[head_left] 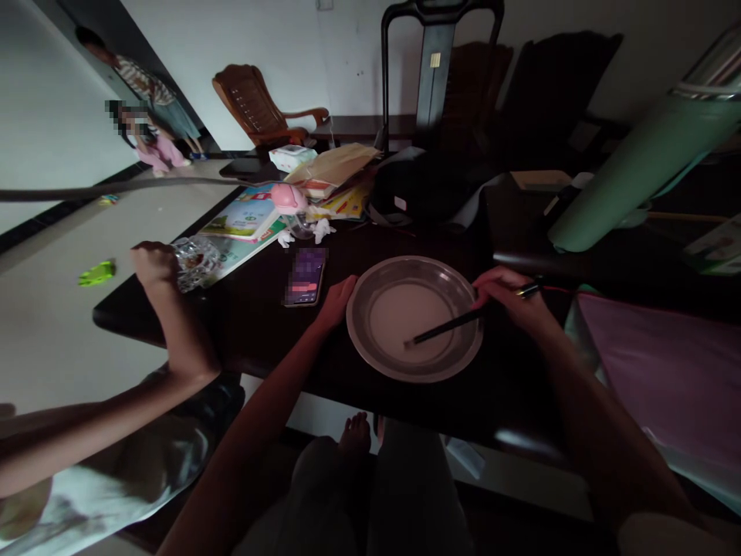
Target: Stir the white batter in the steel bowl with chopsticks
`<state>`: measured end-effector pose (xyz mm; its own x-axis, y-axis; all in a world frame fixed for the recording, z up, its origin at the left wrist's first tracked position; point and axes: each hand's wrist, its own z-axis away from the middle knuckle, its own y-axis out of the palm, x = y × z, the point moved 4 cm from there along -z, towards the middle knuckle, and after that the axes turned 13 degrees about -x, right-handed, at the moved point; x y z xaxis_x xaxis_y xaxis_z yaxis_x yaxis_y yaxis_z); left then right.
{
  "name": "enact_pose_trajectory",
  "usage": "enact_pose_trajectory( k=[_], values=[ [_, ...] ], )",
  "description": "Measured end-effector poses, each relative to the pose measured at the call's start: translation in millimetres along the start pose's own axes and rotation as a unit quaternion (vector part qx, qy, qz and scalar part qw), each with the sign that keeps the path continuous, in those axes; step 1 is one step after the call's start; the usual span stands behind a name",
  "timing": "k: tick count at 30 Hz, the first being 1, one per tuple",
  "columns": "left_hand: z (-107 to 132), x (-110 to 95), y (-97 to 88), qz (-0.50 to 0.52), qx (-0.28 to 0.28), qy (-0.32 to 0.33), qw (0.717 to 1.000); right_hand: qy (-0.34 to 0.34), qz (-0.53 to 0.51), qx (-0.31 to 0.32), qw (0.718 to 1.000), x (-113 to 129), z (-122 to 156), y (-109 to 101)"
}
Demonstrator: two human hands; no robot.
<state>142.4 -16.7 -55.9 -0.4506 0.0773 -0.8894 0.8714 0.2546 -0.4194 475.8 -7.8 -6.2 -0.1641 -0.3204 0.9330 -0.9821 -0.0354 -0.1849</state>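
A round metal plate (364,340) holding a pale, whitish liquid or batter rests on the dark table (255,324) in front of me. My right hand (509,297) is closed on dark chopsticks (457,324) at the plate's right rim. Their tips dip into the pale contents near the middle. My left hand (336,303) lies against the plate's left rim with its fingers together and flat. A phone (305,276) with a lit screen lies just left of that hand.
Another person's arm (174,340) reaches in from the left, fist near a crinkled clear container (197,262). Books (246,216), a pink toy (288,199) and a dark bag (417,189) crowd the table's far side. A green roll (642,166) leans at right. Two people stand far left.
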Motion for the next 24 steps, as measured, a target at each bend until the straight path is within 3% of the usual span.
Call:
enact_pose_trajectory(
  k=[2, 7, 13, 19, 24],
  values=[
    [-0.1, 0.1, -0.2, -0.003, -0.002, -0.002, 1.000, -0.002, 0.014, 0.017, 1.000, 1.5, 1.2, 5.2],
    [-0.4, 1.9, -0.4, -0.001, 0.000, 0.007, 1.000, -0.005, -0.005, -0.045, 0.999, -0.8, -2.2, -6.9],
    [-0.2, 1.7, -1.0, -0.007, -0.004, 0.006, 1.000, 0.000, 0.004, 0.022, 1.000, -3.9, 0.3, 4.8],
    [-0.4, 3.1, -0.4, -0.001, -0.002, 0.001, 1.000, -0.001, -0.009, -0.049, 0.999, -3.4, -3.1, -9.0],
    [0.3, 0.1, -0.6, 0.001, -0.004, 0.005, 1.000, -0.002, 0.004, 0.022, 1.000, -2.4, -0.8, 3.4]
  ],
)
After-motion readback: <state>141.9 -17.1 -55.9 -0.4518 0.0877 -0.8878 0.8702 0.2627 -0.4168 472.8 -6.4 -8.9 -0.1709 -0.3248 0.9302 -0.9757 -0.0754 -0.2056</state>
